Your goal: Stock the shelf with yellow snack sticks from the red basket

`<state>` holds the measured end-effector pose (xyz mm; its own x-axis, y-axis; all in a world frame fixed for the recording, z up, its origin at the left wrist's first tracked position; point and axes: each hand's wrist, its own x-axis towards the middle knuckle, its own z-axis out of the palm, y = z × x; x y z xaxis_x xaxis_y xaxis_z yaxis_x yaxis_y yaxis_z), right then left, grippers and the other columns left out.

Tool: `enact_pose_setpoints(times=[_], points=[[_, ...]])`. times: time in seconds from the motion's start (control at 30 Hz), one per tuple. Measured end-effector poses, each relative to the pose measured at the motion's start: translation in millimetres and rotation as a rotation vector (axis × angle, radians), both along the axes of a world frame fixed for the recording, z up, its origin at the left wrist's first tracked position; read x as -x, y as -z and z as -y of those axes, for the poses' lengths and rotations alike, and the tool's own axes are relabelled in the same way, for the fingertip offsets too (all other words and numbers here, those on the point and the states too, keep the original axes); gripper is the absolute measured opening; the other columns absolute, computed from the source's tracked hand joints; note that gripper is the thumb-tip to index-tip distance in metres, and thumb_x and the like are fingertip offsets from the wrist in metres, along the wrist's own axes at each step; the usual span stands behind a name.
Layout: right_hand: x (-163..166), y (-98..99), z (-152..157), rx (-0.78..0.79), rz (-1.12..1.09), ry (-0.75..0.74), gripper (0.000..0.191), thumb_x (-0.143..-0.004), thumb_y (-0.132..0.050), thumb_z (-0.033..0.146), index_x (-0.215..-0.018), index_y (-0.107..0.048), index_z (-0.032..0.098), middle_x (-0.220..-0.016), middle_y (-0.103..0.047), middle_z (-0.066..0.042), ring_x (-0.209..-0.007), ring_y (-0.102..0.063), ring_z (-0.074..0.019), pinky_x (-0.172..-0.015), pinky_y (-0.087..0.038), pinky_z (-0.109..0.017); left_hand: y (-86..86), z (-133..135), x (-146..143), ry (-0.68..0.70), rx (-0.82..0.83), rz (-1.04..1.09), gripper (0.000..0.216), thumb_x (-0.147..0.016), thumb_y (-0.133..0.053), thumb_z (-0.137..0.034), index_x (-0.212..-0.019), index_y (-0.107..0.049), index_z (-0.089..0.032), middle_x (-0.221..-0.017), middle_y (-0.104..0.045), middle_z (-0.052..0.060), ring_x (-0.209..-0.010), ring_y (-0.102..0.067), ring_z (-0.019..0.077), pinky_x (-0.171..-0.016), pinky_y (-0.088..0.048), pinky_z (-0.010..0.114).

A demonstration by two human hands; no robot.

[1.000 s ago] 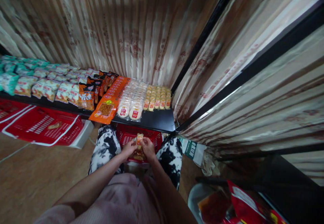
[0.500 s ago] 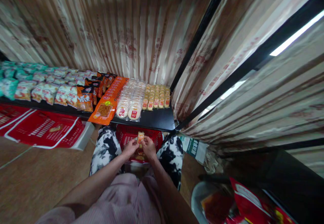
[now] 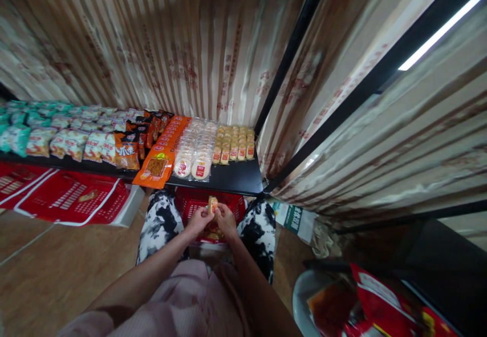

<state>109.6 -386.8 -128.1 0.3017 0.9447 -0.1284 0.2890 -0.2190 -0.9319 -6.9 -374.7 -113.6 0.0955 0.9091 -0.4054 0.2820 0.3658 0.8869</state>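
Between my knees, a small yellow snack packet (image 3: 212,204) with a reddish label is pinched by both hands. My left hand (image 3: 200,221) grips its left side with closed fingers. On the right side, my right hand (image 3: 225,220) holds it, thumb and fingers pressed together. Under them is a red plastic basket (image 3: 186,200) with more yellowish packets inside, partly hidden by my hands. Similar yellow packets (image 3: 233,146) stand in rows at the right end of the black shelf (image 3: 238,178). Beside those lie round white crackers in clear wrap (image 3: 200,167).
An orange snack bag (image 3: 159,157) lies on the shelf, left of the crackers. Farther left are black-orange bags (image 3: 127,149), white bags (image 3: 93,144) and green bags (image 3: 17,136). Red baskets (image 3: 68,197) rest on the floor left. A bin with wrappers (image 3: 300,296) stands lower right.
The packet has turned slightly in my hands, showing more of its side, and sits a little farther right. Both hands keep hold of it. The camera view has shifted slightly.
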Motion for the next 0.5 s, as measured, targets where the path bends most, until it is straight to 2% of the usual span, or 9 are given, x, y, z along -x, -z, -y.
enact_pose_setpoints(times=[0.2, 0.33, 0.5], points=[[-5, -12.1, -1, -0.064, -0.07, -0.005, 0.025, -0.078, -0.046, 0.029, -0.093, -0.063, 0.02, -0.088, -0.07, -0.004, -0.08, -0.066, -0.0176, -0.076, -0.051, -0.031, -13.1, -3, -3, 0.024, -0.12, -0.042, 0.021, -0.067, -0.063, -0.033, -0.069, -0.053, -0.015, -0.064, -0.057, -0.001, -0.06, -0.052, 0.0109, -0.057, -0.039, 0.021], [-10, -17.6, -6, -0.113, -0.187, -0.024, 0.027, -0.077, -0.048, 0.033, -0.096, -0.062, 0.02, -0.093, -0.07, -0.005, -0.085, -0.065, -0.0182, -0.08, -0.05, -0.032, -27.2, -5, -7, 0.035, -0.189, -0.091, 0.022, -0.067, -0.062, -0.035, -0.072, -0.053, -0.016, -0.064, -0.055, -0.002, -0.061, -0.05, 0.0111, -0.058, -0.038, 0.022], [-15, -30.3, -12, -0.154, -0.297, -0.022, 0.03, -0.076, -0.052, 0.035, -0.099, -0.061, 0.018, -0.097, -0.069, -0.007, -0.089, -0.065, -0.0187, -0.084, -0.049, -0.033, -47.6, -6, -14, 0.042, -0.239, -0.049, 0.02, -0.069, -0.06, -0.033, -0.077, -0.053, -0.016, -0.064, -0.053, -0.004, -0.06, -0.049, 0.0104, -0.059, -0.038, 0.022]])
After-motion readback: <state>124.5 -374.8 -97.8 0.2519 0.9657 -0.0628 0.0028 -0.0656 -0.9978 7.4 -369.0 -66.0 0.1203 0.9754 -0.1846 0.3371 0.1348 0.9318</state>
